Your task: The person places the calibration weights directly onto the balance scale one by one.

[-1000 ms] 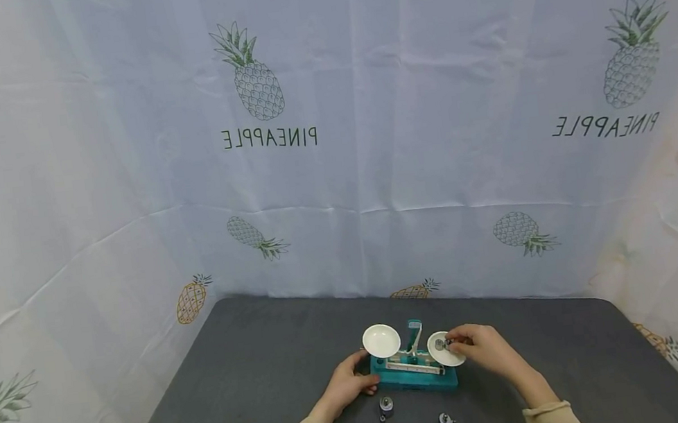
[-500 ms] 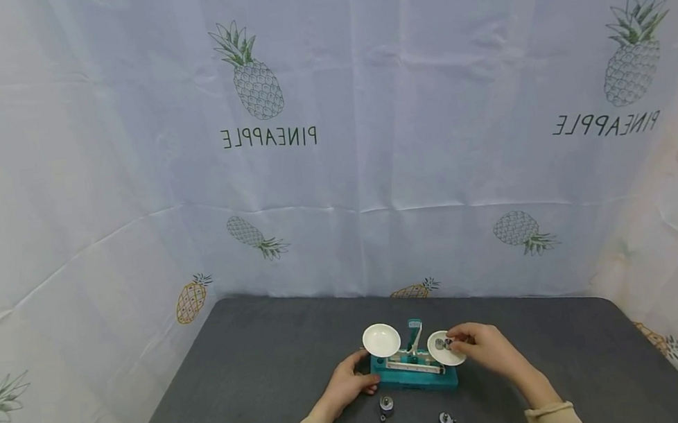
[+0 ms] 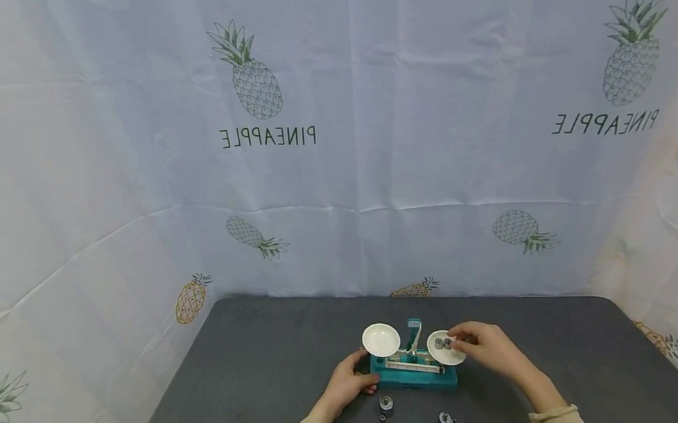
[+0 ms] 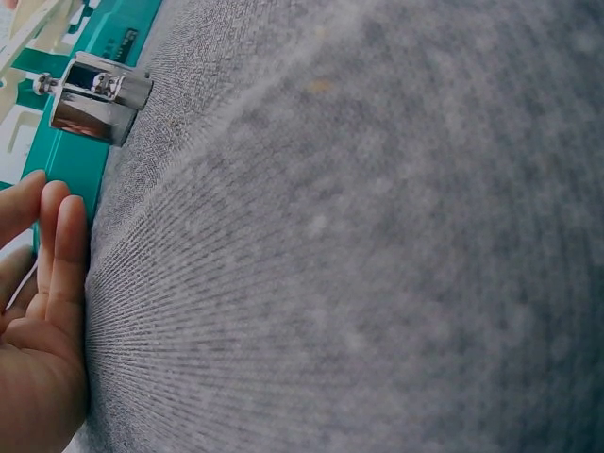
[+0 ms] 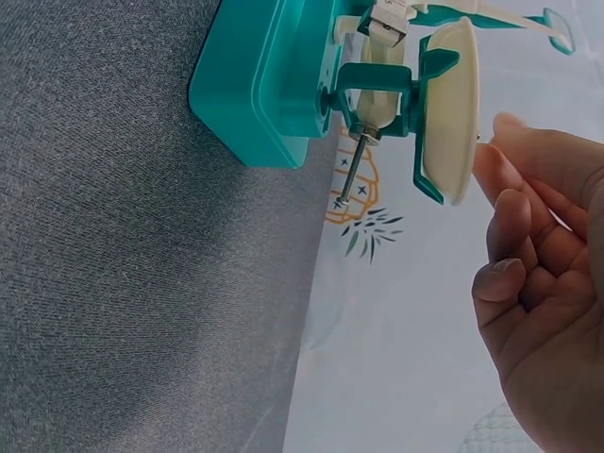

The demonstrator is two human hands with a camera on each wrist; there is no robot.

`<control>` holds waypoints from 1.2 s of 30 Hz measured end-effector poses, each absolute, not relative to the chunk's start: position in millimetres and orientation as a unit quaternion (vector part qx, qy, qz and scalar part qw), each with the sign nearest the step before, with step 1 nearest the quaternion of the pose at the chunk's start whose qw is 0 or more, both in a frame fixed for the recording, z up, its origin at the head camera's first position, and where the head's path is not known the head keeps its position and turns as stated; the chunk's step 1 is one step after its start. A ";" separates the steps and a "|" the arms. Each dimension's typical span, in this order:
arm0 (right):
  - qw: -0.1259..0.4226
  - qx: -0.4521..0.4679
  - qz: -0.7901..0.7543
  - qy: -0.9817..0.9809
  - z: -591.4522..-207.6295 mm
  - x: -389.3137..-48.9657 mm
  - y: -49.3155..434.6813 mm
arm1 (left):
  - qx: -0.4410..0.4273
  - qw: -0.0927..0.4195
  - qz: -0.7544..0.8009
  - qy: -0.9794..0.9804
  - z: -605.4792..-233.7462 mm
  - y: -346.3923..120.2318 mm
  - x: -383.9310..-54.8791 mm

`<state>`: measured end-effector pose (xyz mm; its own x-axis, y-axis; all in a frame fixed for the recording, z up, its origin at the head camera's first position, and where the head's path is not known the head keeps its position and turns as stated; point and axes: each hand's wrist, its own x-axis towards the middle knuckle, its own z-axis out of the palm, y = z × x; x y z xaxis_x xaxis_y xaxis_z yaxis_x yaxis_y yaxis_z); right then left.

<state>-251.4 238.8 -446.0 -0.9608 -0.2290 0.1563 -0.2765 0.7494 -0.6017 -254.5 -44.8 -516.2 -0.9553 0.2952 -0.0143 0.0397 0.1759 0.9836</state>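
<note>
A teal balance scale (image 3: 417,378) with two white pans stands on the dark table. My left hand (image 3: 346,384) grips the left end of its base, thumb at the front; in the left wrist view the fingers (image 4: 68,255) lie against the base. Two small metal weights (image 3: 439,344) sit in the right pan (image 3: 450,358). My right hand (image 3: 486,347) reaches over that pan's right edge, thumb and forefinger pinching at the right-hand weight (image 3: 447,343). In the right wrist view the pan hides nearly all of this weight. The left pan (image 3: 381,340) holds nothing.
In front of the scale stand chrome weights (image 3: 386,406), a large one with a small one beside it. Another such pair of weights (image 3: 445,420) stands nearer, to the right. A pineapple-print cloth (image 3: 344,253) hangs behind the table (image 3: 280,358).
My right fingertips have shifted slightly to the right, so more of the right-hand weight shows. My left hand and the scale stay where they were.
</note>
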 end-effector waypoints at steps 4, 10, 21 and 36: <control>0.040 0.136 0.329 -0.934 -443.5 -247.8 238.0 | 0.112 0.103 0.636 0.757 -508.5 -46.0 -250.2; 0.045 0.136 0.330 -0.933 -441.8 -241.8 237.6 | 0.113 0.104 0.637 0.756 -510.9 -45.8 -251.4; 0.048 0.138 0.344 -0.928 -442.1 -230.8 239.0 | 0.110 0.101 0.634 0.758 -513.8 -44.7 -253.3; 0.049 0.171 0.393 -0.902 -448.1 -214.5 237.1 | 0.109 0.099 0.632 0.761 -532.7 -44.0 -264.0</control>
<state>-214.5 237.1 -448.1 -0.9366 -0.2703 0.2230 -0.3474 0.6330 -0.6918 -264.0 -44.0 -532.7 -0.9565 0.2916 -0.0123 0.0413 0.1769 0.9834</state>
